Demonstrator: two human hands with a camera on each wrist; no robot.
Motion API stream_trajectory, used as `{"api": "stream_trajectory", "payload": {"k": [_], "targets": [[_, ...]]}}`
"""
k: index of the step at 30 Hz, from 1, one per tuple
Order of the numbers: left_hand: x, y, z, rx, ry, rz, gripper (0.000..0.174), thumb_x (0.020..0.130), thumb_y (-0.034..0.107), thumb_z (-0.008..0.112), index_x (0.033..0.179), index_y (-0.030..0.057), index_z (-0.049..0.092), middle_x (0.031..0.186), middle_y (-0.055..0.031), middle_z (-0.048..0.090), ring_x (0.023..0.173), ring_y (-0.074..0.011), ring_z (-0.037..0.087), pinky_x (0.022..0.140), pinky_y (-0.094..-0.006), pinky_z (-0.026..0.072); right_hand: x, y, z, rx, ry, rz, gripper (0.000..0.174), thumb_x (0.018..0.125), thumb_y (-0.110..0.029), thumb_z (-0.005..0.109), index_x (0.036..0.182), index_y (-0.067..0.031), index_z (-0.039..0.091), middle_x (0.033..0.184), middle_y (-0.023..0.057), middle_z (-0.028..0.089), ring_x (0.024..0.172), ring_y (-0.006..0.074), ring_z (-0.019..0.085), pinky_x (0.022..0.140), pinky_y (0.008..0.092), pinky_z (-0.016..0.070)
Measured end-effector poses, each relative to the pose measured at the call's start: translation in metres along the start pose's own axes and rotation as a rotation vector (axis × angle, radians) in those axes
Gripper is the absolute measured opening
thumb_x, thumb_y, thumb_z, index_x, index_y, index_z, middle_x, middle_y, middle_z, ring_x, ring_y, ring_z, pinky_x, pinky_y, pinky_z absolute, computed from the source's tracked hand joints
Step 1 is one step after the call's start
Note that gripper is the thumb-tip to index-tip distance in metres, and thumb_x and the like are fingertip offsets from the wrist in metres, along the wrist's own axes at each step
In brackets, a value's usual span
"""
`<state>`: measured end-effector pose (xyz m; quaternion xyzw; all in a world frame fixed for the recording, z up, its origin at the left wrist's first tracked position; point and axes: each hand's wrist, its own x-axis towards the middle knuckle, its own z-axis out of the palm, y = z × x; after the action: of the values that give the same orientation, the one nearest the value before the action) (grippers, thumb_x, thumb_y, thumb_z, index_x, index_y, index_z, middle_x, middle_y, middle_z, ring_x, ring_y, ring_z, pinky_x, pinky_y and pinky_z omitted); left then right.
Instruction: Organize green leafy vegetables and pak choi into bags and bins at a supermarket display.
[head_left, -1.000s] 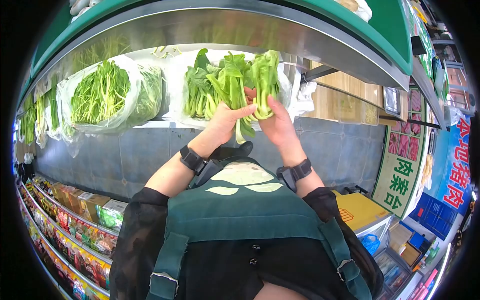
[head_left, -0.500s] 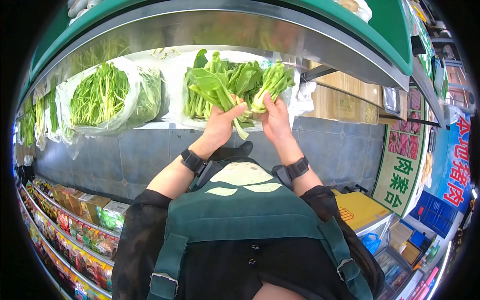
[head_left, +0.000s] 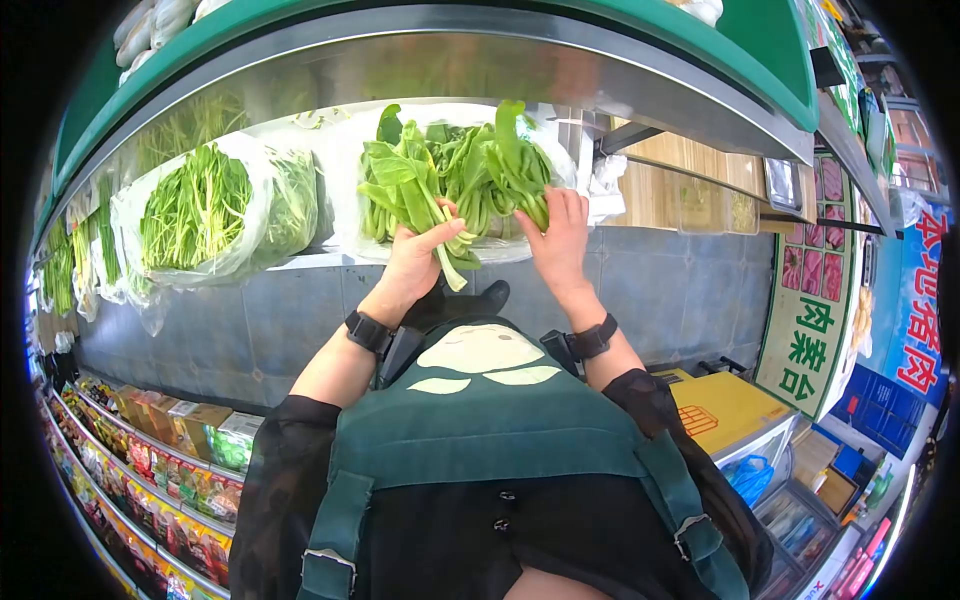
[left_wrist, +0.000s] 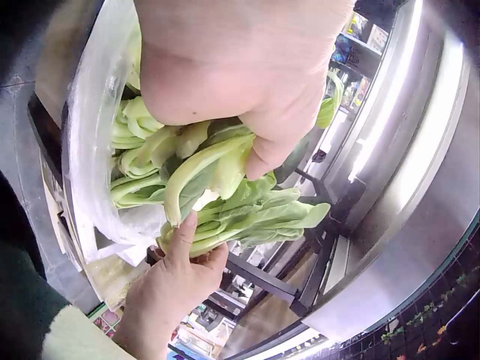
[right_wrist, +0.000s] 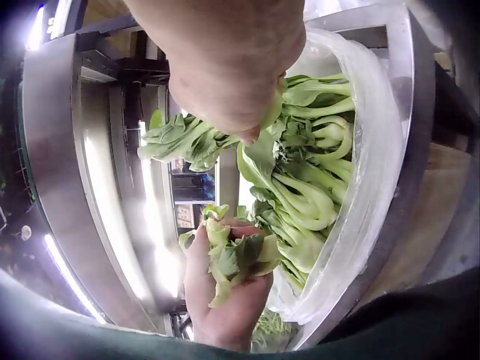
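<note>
My left hand (head_left: 412,262) grips loose bok choy leaves (head_left: 402,188) over the left front of a plastic-lined pile. One pale stalk (left_wrist: 191,176) sticks out below the thumb. At the pile's right side, my right hand (head_left: 560,240) holds a bok choy head (left_wrist: 247,223) near its pale base, thumb and fingers around it, leaves pointing away from me. More bok choy (right_wrist: 307,199) lies packed inside the clear plastic bag (right_wrist: 379,150). In the right wrist view the torn-looking leaves (right_wrist: 234,259) show within the left hand's curled fingers.
A steel shelf edge (head_left: 440,65) overhangs the greens. To the left sits another bag of thin-stemmed greens (head_left: 200,208). White crumpled plastic (head_left: 606,190) and wooden boards (head_left: 670,170) are on the right. Packaged goods (head_left: 165,450) line shelves behind left.
The hands were close together and have separated. My right hand has brought its bok choy head down toward the pile's right side. My left hand has shifted left with the leaves.
</note>
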<state>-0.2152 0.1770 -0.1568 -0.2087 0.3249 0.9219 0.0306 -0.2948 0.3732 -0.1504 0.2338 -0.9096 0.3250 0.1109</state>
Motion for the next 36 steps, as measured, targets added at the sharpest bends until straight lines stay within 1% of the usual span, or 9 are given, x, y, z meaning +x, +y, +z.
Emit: {"api": "stream_trajectory", "payload": {"k": [16, 18, 22, 24, 26, 28, 30, 32, 36], "targets": [[0.003, 0.004, 0.015, -0.006, 0.006, -0.043, 0.020, 0.085, 0.002, 0.068, 0.100, 0.0071, 0.056, 0.094, -0.0039, 0.062, 0.091, -0.0177, 0.063, 0.079, -0.0314, 0.0485, 0.005, -0.018, -0.008, -0.180, 0.056, -0.100, 0.044, 0.067, -0.007, 0.076, 0.106, -0.0048, 0.057, 0.096, 0.0113, 0.049, 0.093, 0.0316, 0.049, 0.077, 0.0398, 0.0447], [0.005, 0.003, 0.019, -0.026, 0.015, -0.061, 0.020, 0.084, 0.004, 0.070, 0.099, 0.0069, 0.057, 0.095, -0.0037, 0.062, 0.089, -0.0171, 0.062, 0.078, -0.0309, 0.0484, 0.004, -0.020, 0.001, 0.124, -0.006, 0.132, 0.046, 0.066, -0.005, 0.075, 0.107, -0.0038, 0.055, 0.098, 0.0124, 0.047, 0.095, 0.0348, 0.050, 0.077, 0.0414, 0.0454], [0.013, -0.006, 0.022, 0.019, 0.030, -0.043, 0.022, 0.083, 0.004, 0.072, 0.098, 0.0069, 0.057, 0.095, -0.0025, 0.062, 0.089, -0.0156, 0.062, 0.077, -0.0294, 0.0478, 0.006, -0.031, 0.012, 0.194, -0.063, 0.199, 0.049, 0.065, -0.003, 0.073, 0.109, -0.0032, 0.051, 0.101, 0.0149, 0.044, 0.097, 0.0374, 0.050, 0.078, 0.0431, 0.0459], [0.016, -0.009, 0.022, 0.084, 0.109, -0.031, 0.023, 0.081, 0.004, 0.074, 0.097, 0.0068, 0.058, 0.093, -0.0015, 0.062, 0.089, -0.0142, 0.062, 0.077, -0.0283, 0.0472, 0.008, -0.034, 0.016, 0.260, -0.131, 0.115, 0.051, 0.067, -0.003, 0.071, 0.112, -0.0031, 0.048, 0.103, 0.0168, 0.043, 0.100, 0.0384, 0.049, 0.081, 0.0443, 0.0454], [0.019, -0.010, 0.020, 0.104, 0.158, 0.000, 0.027, 0.080, 0.004, 0.075, 0.101, 0.0054, 0.059, 0.095, -0.0022, 0.063, 0.089, -0.0134, 0.061, 0.077, -0.0282, 0.0476, 0.008, -0.031, 0.018, 0.298, -0.146, 0.066, 0.050, 0.068, -0.003, 0.070, 0.113, -0.0021, 0.047, 0.106, 0.0174, 0.043, 0.104, 0.0371, 0.049, 0.086, 0.0425, 0.0449], [0.018, -0.002, 0.021, 0.170, 0.192, 0.028, 0.033, 0.079, 0.004, 0.075, 0.108, 0.0022, 0.060, 0.100, -0.0046, 0.064, 0.089, -0.0138, 0.061, 0.077, -0.0294, 0.0487, 0.009, -0.030, 0.012, 0.517, -0.323, 0.044, 0.050, 0.070, -0.005, 0.070, 0.114, -0.0013, 0.048, 0.112, 0.0170, 0.044, 0.109, 0.0360, 0.048, 0.091, 0.0403, 0.0432], [0.016, -0.003, 0.012, 0.191, 0.194, 0.016, 0.035, 0.079, 0.004, 0.075, 0.110, 0.0002, 0.060, 0.101, -0.0061, 0.066, 0.088, -0.0143, 0.062, 0.075, -0.0299, 0.0497, 0.005, -0.024, 0.015, 0.590, -0.396, 0.081, 0.045, 0.076, -0.005, 0.069, 0.116, -0.0011, 0.049, 0.118, 0.0161, 0.044, 0.112, 0.0296, 0.049, 0.090, 0.0358, 0.0452], [0.016, -0.003, 0.007, 0.250, 0.177, -0.027, 0.030, 0.079, 0.003, 0.075, 0.106, 0.0002, 0.062, 0.097, -0.0057, 0.066, 0.085, -0.0143, 0.062, 0.074, -0.0294, 0.0498, 0.004, -0.026, 0.015, 0.847, -0.438, 0.332, 0.037, 0.082, -0.003, 0.065, 0.117, -0.0017, 0.050, 0.116, 0.0122, 0.049, 0.110, 0.0213, 0.052, 0.085, 0.0313, 0.0479], [0.015, -0.005, 0.001, 0.318, 0.201, -0.062, 0.033, 0.079, 0.002, 0.074, 0.109, 0.0022, 0.060, 0.101, -0.0048, 0.065, 0.088, -0.0152, 0.063, 0.078, -0.0311, 0.0504, -0.001, -0.019, 0.024, 0.957, -0.512, 0.420, 0.034, 0.085, 0.000, 0.063, 0.117, -0.0023, 0.050, 0.111, 0.0070, 0.054, 0.105, 0.0149, 0.054, 0.081, 0.0267, 0.0487]]}}
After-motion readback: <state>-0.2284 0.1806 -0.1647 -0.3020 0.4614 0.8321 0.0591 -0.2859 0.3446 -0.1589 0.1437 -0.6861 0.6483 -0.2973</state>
